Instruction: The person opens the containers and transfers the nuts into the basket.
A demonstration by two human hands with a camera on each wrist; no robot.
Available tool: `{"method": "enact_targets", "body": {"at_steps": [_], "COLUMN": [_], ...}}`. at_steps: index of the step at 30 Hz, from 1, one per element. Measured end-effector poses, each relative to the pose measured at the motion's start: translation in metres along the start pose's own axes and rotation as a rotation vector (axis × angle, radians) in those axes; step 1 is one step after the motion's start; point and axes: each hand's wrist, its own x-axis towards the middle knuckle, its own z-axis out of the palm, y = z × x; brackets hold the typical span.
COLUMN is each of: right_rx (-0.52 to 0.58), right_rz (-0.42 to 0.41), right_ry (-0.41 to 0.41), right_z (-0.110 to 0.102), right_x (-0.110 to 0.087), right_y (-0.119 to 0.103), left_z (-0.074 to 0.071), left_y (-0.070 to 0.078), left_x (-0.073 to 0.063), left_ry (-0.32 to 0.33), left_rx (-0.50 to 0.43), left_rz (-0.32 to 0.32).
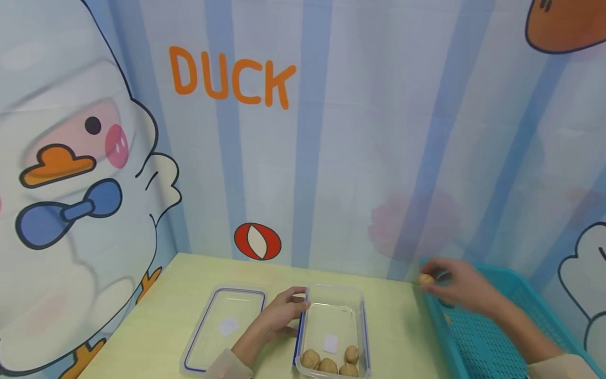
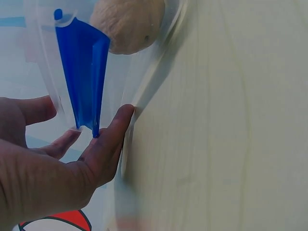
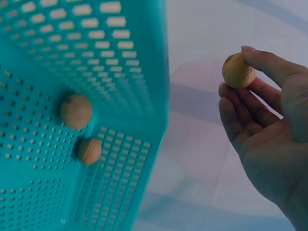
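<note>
My right hand (image 1: 456,284) pinches a walnut (image 3: 238,70) between thumb and fingers, above the left rim of the teal basket (image 1: 530,287). In the right wrist view two more walnuts (image 3: 76,111) lie inside that basket. My left hand (image 1: 283,314) rests at the left side of a clear plastic container (image 1: 333,321), thumb at the rim and fingers against the outer wall beside a blue locking flap (image 2: 84,72). Several walnuts (image 1: 327,365) sit along the container's near end, with a small white square of paper (image 1: 330,343) behind them.
The clear lid (image 1: 222,329) with a blue seal lies on the pale wooden table (image 1: 397,326), left of the container. Behind the table hangs a striped curtain (image 1: 360,131) printed with ducks.
</note>
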Motion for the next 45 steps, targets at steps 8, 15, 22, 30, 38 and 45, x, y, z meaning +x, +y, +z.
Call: {"method": "enact_targets", "body": {"at_steps": [8,15,22,30,38,45], "right_rx": [-0.04,-0.089,-0.086,-0.071,-0.07,-0.096], "right_rz": [0.017,0.104,0.159,0.196,0.25,0.223], "right_ry": [0.054,0.031,-0.015,-0.057,-0.088,-0.074], "right_z": [-0.01,-0.002,0.011,0.024,0.03,0.026], "right_x": [-0.007,-0.011,-0.014,-0.013,-0.012,-0.01], "right_y": [0.033,0.06,0.082,0.091,0.098,0.098], "left_z": [-0.001,0.001,0.001,0.0,0.0,-0.001], "left_y": [0.002,0.003,0.001,-0.001,-0.004,-0.002], "left_x": [0.002,0.003,0.002,0.002,0.003,0.003], "left_ry": [-0.006,-0.007,-0.006,-0.001,-0.009,-0.005], "left_rx": [0.001,0.002,-0.01,-0.017,-0.024,-0.019], "left_rz": [0.001,0.0,-0.013,-0.013,0.0,0.006]}}
